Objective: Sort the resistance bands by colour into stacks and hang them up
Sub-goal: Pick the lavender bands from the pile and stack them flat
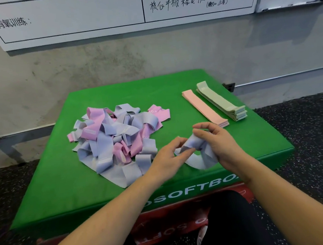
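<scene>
Resistance bands are what you are working on, and one lavender band (197,154) sits between your two hands above the near right part of the green soft plyo box (69,191). Your left hand (167,161) pinches one end of it: thumb and forefinger are closed on the fabric, the other fingers loosely curled beside them. Your right hand (220,146) has the band's other part running under its palm, with the thumb and forefinger bent over the top of the loop; the remaining fingers are only half curled, so the grip looks light. The band sags in a twisted loop between the two hands and its lower fold hangs close to the box top; whether it touches is hard to tell.

Just beyond your left hand lies the unsorted pile (117,136), a tangle of lavender and pink bands spread over the left and middle of the box top. Further back on the right, well apart from the pile, two neat stacks lie side by side at a slant: the pale pink stack (204,108) nearer the middle, and the pale green stack (221,102) just beside it toward the right edge.

Behind the box stands a grey concrete wall (93,65) with a whiteboard (69,15) bearing handwritten characters.
</scene>
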{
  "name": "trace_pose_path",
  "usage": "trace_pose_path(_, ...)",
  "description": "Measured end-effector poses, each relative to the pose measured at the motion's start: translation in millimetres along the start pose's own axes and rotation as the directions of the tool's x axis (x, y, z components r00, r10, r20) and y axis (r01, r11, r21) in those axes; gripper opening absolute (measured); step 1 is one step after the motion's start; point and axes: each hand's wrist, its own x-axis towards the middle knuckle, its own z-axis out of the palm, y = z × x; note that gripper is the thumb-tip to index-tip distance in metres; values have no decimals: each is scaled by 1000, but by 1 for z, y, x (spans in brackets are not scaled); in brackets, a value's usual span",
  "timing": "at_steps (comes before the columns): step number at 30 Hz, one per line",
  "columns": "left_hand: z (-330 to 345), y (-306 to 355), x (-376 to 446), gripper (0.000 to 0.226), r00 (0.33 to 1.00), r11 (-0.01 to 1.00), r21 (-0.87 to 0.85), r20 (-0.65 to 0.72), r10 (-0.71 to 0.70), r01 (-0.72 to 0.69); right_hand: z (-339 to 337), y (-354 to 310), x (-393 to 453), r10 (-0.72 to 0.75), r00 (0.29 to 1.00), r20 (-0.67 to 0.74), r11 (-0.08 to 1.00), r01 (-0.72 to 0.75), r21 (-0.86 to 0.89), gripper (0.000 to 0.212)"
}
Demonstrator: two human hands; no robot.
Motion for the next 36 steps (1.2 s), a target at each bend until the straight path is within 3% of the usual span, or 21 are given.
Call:
trace_pose_path(3,3,11,-5,15,999,991,-134,-34,21,-25,-4,-3,-8,6,1000,-9,1000,-6,-1,8)
trace_pose_path(7,1,25,-6,22,999,968,-251,-49,-19,6,-3,-3,-15,-59,997,-54,982,49,-183,11)
trace_pose_path(9,1,34,-8,23,997,941,-338,-65,-46,22,-3,-3,-18,-116,992,-38,966,104,-238,23)
trace_pose_path(11,-1,41,-8,20,987,863,-503,-103,-122,54,-6,-4,-20,-128,992,-10,940,118,-319,37)
trace_pose_path(14,-8,52,-8,17,969,706,-705,-125,-212,63,-13,-6,-22,-119,992,-36,905,94,-416,38)
trace_pose_path(19,-17,55,-8,12,977,669,-739,-83,-199,74,-15,-11,-35,-72,997,32,897,78,-434,45)
trace_pose_path(24,-22,56,-10,9,975,606,-792,-65,-214,80,-24,-19,-44,-7,999,47,915,25,-403,44)
trace_pose_path(27,-27,54,-9,9,963,586,-806,-85,-257,85,-27,-19,-48,40,996,81,909,-2,-417,31)
trace_pose_path(32,-36,54,-12,18,963,555,-828,-81,-255,77,-33,-21,-53,70,990,125,994,-58,-91,11)
trace_pose_path(36,-41,52,-16,18,972,535,-841,-50,-228,82,-36,-20,-59,59,986,157,998,-55,-32,25)
